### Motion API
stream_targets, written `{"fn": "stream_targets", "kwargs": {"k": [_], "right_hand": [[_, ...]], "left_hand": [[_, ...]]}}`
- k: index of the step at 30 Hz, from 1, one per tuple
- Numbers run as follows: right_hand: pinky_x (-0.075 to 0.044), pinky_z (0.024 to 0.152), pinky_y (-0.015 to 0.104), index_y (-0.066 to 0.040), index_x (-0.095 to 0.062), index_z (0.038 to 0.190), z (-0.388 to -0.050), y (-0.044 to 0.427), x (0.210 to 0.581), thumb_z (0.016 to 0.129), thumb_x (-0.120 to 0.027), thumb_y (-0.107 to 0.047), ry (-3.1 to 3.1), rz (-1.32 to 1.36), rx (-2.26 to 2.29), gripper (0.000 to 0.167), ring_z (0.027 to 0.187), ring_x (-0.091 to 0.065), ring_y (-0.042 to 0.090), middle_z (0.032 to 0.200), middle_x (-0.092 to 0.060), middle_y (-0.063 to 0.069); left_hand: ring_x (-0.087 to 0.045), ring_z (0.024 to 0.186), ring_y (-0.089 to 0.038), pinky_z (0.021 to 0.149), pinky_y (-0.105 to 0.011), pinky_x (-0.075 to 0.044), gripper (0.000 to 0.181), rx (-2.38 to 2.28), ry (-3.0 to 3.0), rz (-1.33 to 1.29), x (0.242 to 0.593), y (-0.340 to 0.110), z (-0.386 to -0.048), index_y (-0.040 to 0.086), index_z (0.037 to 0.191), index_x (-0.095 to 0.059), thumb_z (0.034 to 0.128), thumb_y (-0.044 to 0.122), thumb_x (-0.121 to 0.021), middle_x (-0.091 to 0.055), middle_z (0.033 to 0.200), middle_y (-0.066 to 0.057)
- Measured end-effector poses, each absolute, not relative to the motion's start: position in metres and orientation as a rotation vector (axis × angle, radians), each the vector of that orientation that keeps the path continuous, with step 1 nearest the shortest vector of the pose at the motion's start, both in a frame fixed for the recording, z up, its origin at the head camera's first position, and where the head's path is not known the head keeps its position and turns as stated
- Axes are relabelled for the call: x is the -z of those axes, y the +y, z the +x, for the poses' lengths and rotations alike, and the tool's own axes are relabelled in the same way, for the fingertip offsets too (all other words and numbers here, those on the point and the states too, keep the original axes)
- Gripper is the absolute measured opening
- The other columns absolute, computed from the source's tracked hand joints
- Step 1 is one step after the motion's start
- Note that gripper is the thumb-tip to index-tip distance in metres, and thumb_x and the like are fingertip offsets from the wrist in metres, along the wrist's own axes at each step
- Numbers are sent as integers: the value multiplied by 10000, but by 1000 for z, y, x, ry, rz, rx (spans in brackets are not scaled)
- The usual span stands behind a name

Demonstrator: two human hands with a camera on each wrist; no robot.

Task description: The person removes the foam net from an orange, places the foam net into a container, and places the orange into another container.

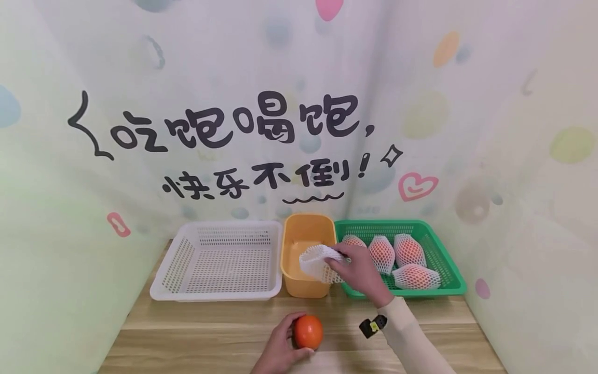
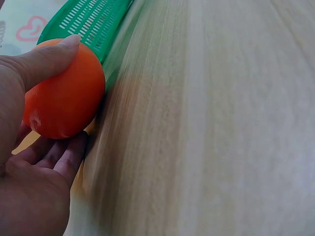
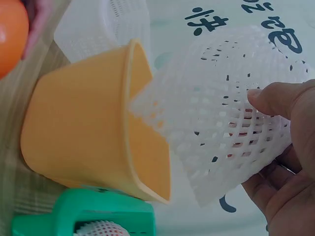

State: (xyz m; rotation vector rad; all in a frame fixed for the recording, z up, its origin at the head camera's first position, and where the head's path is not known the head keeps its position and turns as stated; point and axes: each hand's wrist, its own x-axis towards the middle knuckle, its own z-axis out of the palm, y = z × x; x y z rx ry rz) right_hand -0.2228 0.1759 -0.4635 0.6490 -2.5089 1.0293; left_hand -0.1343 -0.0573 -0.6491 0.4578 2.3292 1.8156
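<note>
left hand (image 1: 279,347), cropped below, around orange fruit (image 1: 309,332); foam net (image 1: 317,264) in right hand's (image 1: 358,269) grip

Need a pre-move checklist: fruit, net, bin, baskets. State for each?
1. Orange fruit held by left hand: ok.
2. Foam net off that fruit: ok.
3. Net released into yellow bin: not ok, right hand holds it at the opening.
4. White basket upright beside the bin: ok.
5. Wrapped fruits inside green basket: ok, at least four visible.
6. Held fruit's underside undamaged: cannot tell, hidden.
</note>
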Motion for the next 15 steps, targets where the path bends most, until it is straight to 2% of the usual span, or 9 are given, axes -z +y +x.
{"fn": "stream_targets", "kwargs": {"k": [5,11,15], "right_hand": [[-568,737,265,-191,-768,1030,-239,166,455,906,-796,-236,-2631,650,-967,135,803,-621,90,964,-757,-63],[-572,752,295,-142,-778,1015,-256,154,454,899,-799,-220,-2725,747,-825,141,808,-642,103,948,-760,-23],[-567,743,302,-133,-779,991,-266,148,458,891,-804,-211,-2780,811,-812,130,800,-645,107,916,-758,-16]], "left_hand": [[-590,1237,-116,1007,-240,-521,824,-1830,2320,477,650,-58,-134,158,1428,-526,714,210,-934,-588,1414,-93],[-578,1245,-103,1007,-234,-517,825,-1805,2307,459,649,-59,-135,171,1435,-517,725,240,-931,-575,1430,-61],[-577,1262,-140,1011,-232,-511,832,-1789,2292,427,648,-59,-137,169,1440,-515,724,241,-933,-567,1441,-45]]}}
